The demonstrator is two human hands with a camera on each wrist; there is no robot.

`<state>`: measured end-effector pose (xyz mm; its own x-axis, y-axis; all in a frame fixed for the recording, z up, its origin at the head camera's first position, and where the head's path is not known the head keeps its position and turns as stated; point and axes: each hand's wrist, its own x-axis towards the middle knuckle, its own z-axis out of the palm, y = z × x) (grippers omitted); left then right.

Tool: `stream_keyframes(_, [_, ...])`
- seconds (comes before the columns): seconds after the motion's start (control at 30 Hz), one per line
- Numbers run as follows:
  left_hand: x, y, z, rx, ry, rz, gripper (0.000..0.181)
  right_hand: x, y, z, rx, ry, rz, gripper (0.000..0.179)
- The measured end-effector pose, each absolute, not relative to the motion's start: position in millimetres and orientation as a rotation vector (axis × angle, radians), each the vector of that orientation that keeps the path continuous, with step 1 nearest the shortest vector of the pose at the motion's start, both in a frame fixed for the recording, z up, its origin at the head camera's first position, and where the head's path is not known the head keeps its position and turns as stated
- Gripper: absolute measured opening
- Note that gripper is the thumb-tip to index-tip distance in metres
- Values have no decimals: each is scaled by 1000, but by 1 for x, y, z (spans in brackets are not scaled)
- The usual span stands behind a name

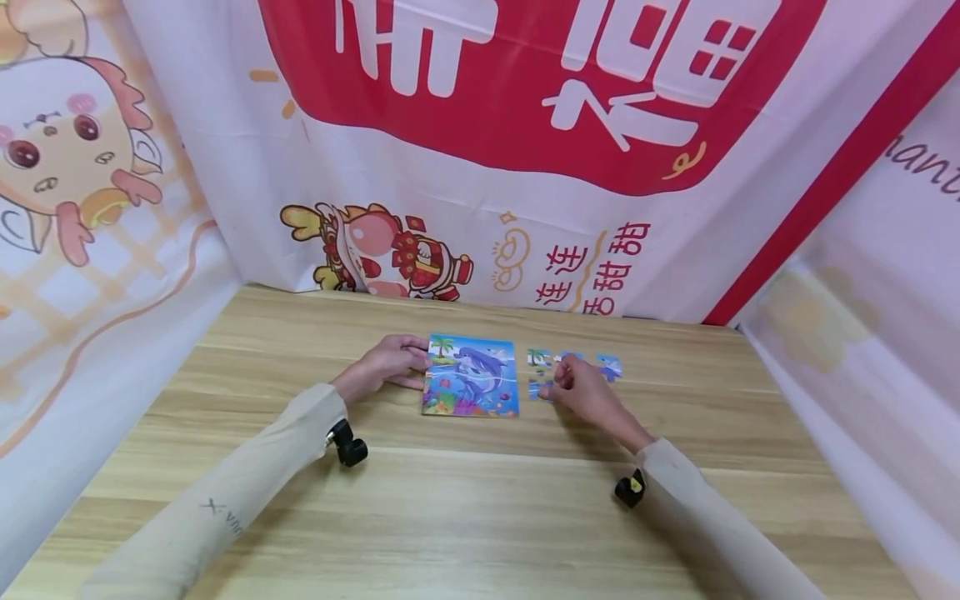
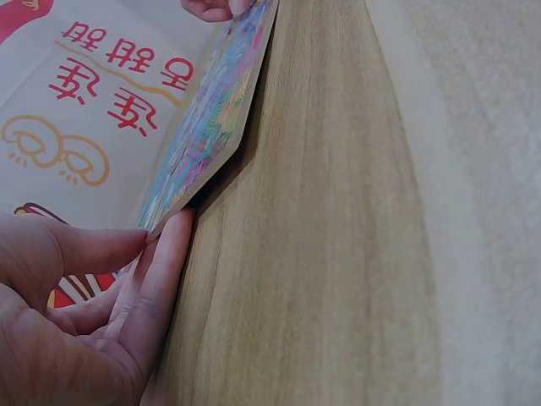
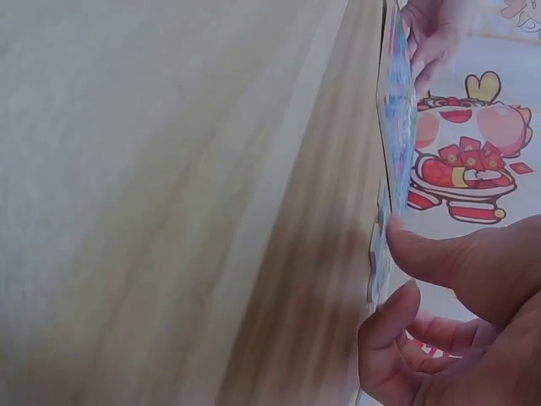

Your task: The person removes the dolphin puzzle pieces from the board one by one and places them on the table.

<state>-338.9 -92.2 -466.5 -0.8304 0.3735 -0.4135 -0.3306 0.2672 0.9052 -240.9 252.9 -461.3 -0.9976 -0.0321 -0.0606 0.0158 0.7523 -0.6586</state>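
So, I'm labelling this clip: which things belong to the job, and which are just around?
Part of the job:
dolphin picture board, held by the left hand
loose puzzle pieces, near the right hand

Just around:
printed cloth backdrop
black wrist devices

Back cloth [image 1: 465, 187]: red 连连 [image 1: 567, 258], 甜甜 [image 1: 632, 238], white 福 [image 1: 648, 125]. Right cloth [image 1: 900, 250]: "ani", cut off. Left sleeve [image 1: 247, 483]: "X", other letters unclear.

The square dolphin picture board [image 1: 471, 377], brightly printed in blue, lies picture up, its left edge pinched between the left hand's [image 1: 388, 362] thumb and fingers. Loose, matching jigsaw pieces [image 1: 611, 367] lie on both sides of the right hand [image 1: 588, 393].
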Motion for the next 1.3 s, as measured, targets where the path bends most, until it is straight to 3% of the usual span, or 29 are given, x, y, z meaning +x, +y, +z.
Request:
stream_keyframes(0.3, [-339, -93, -467, 53, 1974, 1609, 55, -247, 256, -461, 39, 2969, -975, 41])
stream_keyframes(0.63, [-338, -91, -464, 41, 1977, 1618, 56, -247, 256, -460, 12, 2968, -1031, 39])
stream_keyframes(0.9, [-338, -91, -466, 34, 1974, 1619, 56, -252, 243, -453, -200, 2920, -1113, 15])
stream_keyframes(1.07, [-337, -92, -467, 17, 1985, 1614, 56, -260, 218, -447, -337, 2790, -1248, 12])
stream_keyframes(1.3, [-336, -93, -465, 24, 1978, 1619, 56, -274, 183, -447, -436, 2671, -1271, 30])
